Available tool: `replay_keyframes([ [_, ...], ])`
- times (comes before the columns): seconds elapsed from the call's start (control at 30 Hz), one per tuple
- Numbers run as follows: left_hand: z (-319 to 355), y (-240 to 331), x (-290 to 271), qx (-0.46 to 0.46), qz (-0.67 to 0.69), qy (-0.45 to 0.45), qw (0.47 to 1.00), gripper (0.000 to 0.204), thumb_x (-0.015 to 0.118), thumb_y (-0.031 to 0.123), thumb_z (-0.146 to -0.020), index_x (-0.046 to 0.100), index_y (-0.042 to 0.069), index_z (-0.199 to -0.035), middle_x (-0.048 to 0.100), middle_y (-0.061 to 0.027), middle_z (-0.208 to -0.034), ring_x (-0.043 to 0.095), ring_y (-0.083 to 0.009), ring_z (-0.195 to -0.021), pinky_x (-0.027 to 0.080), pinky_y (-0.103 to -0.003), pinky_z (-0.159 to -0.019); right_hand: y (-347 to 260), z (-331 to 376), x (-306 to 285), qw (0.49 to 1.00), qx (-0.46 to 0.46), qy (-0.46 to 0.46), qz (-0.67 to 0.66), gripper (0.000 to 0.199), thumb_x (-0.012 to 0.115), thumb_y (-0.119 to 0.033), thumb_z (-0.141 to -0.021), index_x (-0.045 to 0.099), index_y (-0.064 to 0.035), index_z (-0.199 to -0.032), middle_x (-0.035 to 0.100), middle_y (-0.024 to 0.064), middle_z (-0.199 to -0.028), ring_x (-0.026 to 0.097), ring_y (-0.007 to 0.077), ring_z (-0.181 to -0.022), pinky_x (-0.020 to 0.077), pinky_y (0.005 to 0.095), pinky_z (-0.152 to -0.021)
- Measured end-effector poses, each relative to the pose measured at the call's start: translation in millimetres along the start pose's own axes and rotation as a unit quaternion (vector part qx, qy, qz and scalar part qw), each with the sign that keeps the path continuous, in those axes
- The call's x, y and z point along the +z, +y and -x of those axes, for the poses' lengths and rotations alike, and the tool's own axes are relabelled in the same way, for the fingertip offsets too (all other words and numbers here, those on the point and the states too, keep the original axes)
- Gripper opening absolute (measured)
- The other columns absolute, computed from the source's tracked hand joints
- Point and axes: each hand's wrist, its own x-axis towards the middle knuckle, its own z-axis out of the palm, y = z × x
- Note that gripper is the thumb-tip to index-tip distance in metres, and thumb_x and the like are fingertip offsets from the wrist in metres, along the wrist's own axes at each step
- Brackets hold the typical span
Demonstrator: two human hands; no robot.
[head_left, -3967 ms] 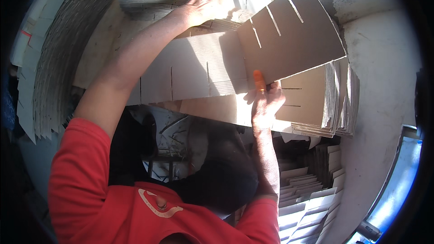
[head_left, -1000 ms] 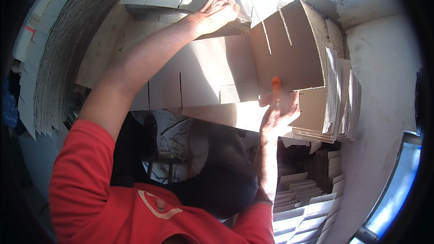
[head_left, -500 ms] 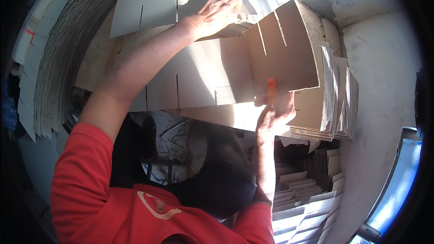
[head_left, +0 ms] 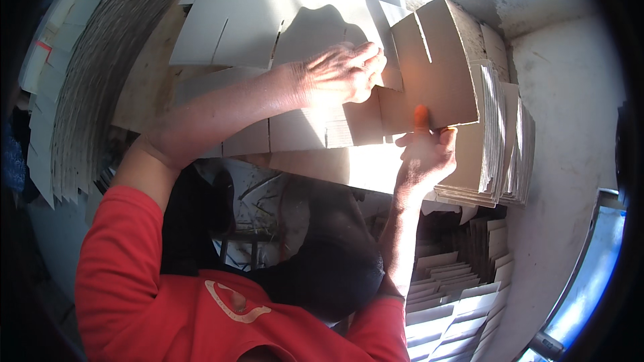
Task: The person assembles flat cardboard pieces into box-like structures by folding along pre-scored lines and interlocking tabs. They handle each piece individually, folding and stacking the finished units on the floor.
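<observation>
Looking down from the head view, the left hand (head_left: pixel 339 74) lies palm-down on a flat, slotted sheet of pale brown cardboard (head_left: pixel 315 127), fingers (head_left: pixel 365 60) stretched out close together and pressing flat rather than wrapped around anything. The fingertips reach right to the fold where the sheet bends up into a raised brown cardboard flap (head_left: pixel 436 60) with a slit cut in its upper edge. The right hand (head_left: pixel 426 154) comes up from below and sits at the lower edge of that same flap; its fingers are bunched together at the edge, one fingertip glowing orange in the sunlight, but I can't tell whether they actually pinch the card or just push against it. The sheet itself sits in the middle of the view, right in front of the person, lying across a worktop stacked with more card. Behind it is another flat whitish cardboard blank with notches (head_left: pixel 268 20), with the hand's shadow across it. Just right of the flap is a thick stack of folded cardboard sheets standing on edge (head_left: pixel 500 134), touching or nearly touching it. Far left there's a long fanned row of grey card sheets (head_left: pixel 94 87), and down at lower right a heap of small white card pieces (head_left: pixel 456 295). The person wears a red sleeved top (head_left: pixel 154 295).
</observation>
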Motion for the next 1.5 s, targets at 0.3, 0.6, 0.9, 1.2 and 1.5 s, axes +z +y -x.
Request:
replay_keyframes([
  [0.3,1.6,68.3,-36.0,-0.142,0.201,0.006,0.969,0.055,0.078,0.036,-0.066,0.064,-0.008,-0.096,0.064,-0.0178,-0.090,0.059,-0.0272,-0.084,0.051,-0.039,-0.078,-0.7,3.2,5.1,0.997,-0.055,0.052,-0.004,0.009,0.065,-0.007,-0.090,0.061,-0.0023,-0.097,0.063,0.0009,-0.070,0.043,0.0028,-0.043,0.0329,0.0202,-0.038],
  [0.6,26.6,-95.3,20.4,-0.270,-0.154,-0.120,0.943,0.036,0.060,0.023,-0.086,0.055,-0.003,-0.111,0.056,-0.0150,-0.118,0.049,-0.0293,-0.114,0.044,-0.040,-0.095,-10.7,5.3,11.4,0.998,-0.023,0.059,-0.002,0.012,0.066,-0.007,-0.089,0.064,-0.0020,-0.100,0.062,0.0008,-0.066,0.044,0.0019,-0.044,0.0336,0.0186,-0.038],
  [0.9,19.9,-119.2,7.7,-0.256,0.025,0.064,0.964,0.017,0.061,0.003,-0.077,0.064,-0.001,-0.094,0.065,-0.0147,-0.095,0.059,-0.0307,-0.093,0.052,-0.039,-0.081,10.5,9.3,2.3,0.997,-0.076,0.030,0.008,0.011,0.061,-0.008,-0.092,0.062,0.0007,-0.099,0.064,0.0022,-0.072,0.052,0.0052,-0.050,0.0427,0.0207,-0.043],
  [1.2,-9.6,-85.8,-18.1,-0.141,-0.072,0.072,0.985,0.025,0.057,0.010,-0.081,0.052,0.001,-0.105,0.053,-0.0121,-0.102,0.059,-0.0283,-0.088,0.051,-0.038,-0.072,22.1,8.6,3.9,0.986,-0.153,0.037,0.047,0.008,0.060,-0.001,-0.091,0.060,0.0007,-0.098,0.067,0.0094,-0.077,0.060,0.0108,-0.058,0.0498,0.0253,-0.054],
  [1.5,-15.8,-28.5,-42.2,-0.115,-0.064,0.018,0.991,0.014,0.055,0.012,-0.081,0.058,-0.001,-0.086,0.053,-0.0087,-0.094,0.055,-0.0226,-0.090,0.052,-0.035,-0.069,6.7,6.0,3.3,0.938,-0.264,0.023,0.225,0.040,0.063,0.005,-0.087,0.048,0.0009,-0.124,0.068,0.0177,-0.093,0.066,0.0217,-0.066,0.0537,0.0267,-0.064],
])
